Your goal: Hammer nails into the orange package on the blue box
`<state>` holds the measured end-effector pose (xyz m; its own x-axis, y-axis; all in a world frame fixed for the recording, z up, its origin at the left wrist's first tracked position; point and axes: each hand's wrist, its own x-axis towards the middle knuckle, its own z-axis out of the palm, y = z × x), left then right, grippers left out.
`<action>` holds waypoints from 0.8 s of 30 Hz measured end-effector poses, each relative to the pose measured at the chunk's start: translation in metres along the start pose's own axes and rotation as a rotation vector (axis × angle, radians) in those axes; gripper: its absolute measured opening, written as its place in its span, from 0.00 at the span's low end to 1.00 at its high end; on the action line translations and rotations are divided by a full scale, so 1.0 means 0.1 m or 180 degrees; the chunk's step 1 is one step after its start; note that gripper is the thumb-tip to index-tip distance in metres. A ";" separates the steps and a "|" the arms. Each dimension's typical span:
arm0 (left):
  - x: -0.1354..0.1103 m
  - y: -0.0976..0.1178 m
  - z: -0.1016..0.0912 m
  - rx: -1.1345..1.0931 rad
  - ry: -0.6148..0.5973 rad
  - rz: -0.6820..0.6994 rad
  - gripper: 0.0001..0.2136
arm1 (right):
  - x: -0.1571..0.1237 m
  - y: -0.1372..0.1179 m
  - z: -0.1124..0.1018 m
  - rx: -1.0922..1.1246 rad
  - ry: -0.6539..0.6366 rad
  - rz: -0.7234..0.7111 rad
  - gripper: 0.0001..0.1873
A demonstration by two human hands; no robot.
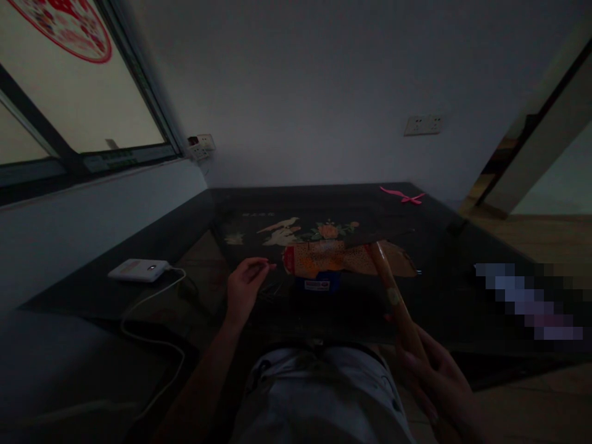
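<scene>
The room is dim. My right hand (435, 376), low at the right, is closed around a long wooden stick (393, 296) that slants up to an orange-brown paper piece (342, 259). The paper piece lies on a dark floral-painted table (259, 228), above a small blue box (318, 283). My left hand (245, 287) hovers left of the paper piece, thumb and fingers pinched on something thin that I cannot make out.
A white power bank (139, 270) with a white cable (152, 333) lies at the left. A pink ribbon (403, 196) lies at the table's far right. Wall sockets (423, 125) sit on the back wall; a window (69, 98) is at the left.
</scene>
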<state>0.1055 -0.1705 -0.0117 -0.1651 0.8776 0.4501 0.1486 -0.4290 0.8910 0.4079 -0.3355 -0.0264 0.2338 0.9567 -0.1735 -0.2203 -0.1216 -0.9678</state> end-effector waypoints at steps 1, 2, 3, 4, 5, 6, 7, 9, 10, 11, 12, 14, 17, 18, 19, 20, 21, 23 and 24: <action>0.02 0.06 0.02 -0.0076 0.0105 0.0063 0.11 | 0.00 0.00 0.00 -0.0019 0.0018 -0.0001 0.29; 0.05 0.13 0.05 -0.0121 0.0181 0.0139 0.11 | 0.00 0.01 0.00 -0.0023 0.0028 0.0005 0.29; 0.09 0.20 0.09 -0.0133 0.0223 0.0226 0.12 | 0.00 0.01 0.00 -0.0016 0.0030 0.0020 0.29; 0.14 0.26 0.13 -0.0119 0.0205 0.0313 0.14 | -0.01 0.01 0.00 0.0004 0.0024 0.0031 0.29; 0.19 0.32 0.19 -0.0114 0.0146 0.0408 0.15 | -0.01 0.02 0.00 0.0026 0.0026 0.0039 0.29; 0.26 0.37 0.26 -0.0122 0.0069 0.0512 0.15 | -0.01 0.02 0.00 0.0046 0.0032 0.0041 0.29; 0.33 0.40 0.33 -0.0141 -0.0033 0.0603 0.15 | -0.01 0.03 0.00 0.0059 0.0043 0.0037 0.29; 0.48 0.41 0.50 -0.0186 -0.0251 0.0669 0.13 | 0.00 0.03 -0.01 0.0056 0.0118 0.0048 0.30; 0.55 0.39 0.59 -0.0202 -0.0355 0.0647 0.12 | 0.00 0.03 -0.01 0.0040 0.0159 0.0058 0.29; 0.62 0.37 0.67 -0.0234 -0.0451 0.0618 0.12 | 0.00 0.03 -0.01 0.0018 0.0181 0.0066 0.29; 0.67 0.33 0.74 -0.0275 -0.0524 0.0604 0.10 | 0.00 0.03 -0.01 -0.0004 0.0185 0.0073 0.29; 0.74 0.27 0.87 -0.0342 -0.0672 0.0594 0.08 | 0.00 0.02 -0.01 -0.0036 0.0138 0.0061 0.29; 0.77 0.20 0.97 -0.0334 -0.0829 0.0503 0.08 | 0.00 0.01 0.00 -0.0058 0.0084 0.0020 0.30; 0.77 0.19 0.98 -0.0322 -0.0827 0.0462 0.08 | -0.01 0.02 0.00 -0.0034 0.0100 0.0012 0.31; 0.76 0.18 0.99 -0.0316 -0.0804 0.0433 0.08 | -0.01 0.02 0.01 0.0007 0.0115 0.0014 0.32; 0.76 0.18 0.99 -0.0328 -0.0765 0.0422 0.08 | -0.01 0.02 0.01 0.0054 0.0112 0.0027 0.32; 0.76 0.17 0.99 -0.0358 -0.0729 0.0427 0.08 | -0.01 0.02 0.02 0.0091 0.0083 0.0042 0.32; 0.76 0.17 1.00 -0.0426 -0.0717 0.0439 0.08 | -0.01 0.01 0.02 0.0107 0.0004 0.0051 0.31; 0.76 0.17 1.00 -0.0473 -0.0725 0.0456 0.08 | -0.01 0.01 0.02 0.0097 -0.0056 0.0053 0.30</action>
<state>0.1931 -0.0896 0.0317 0.0727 0.8241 0.5618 0.0076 -0.5637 0.8259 0.4053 -0.3357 -0.0264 0.2133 0.9591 -0.1860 -0.2528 -0.1297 -0.9588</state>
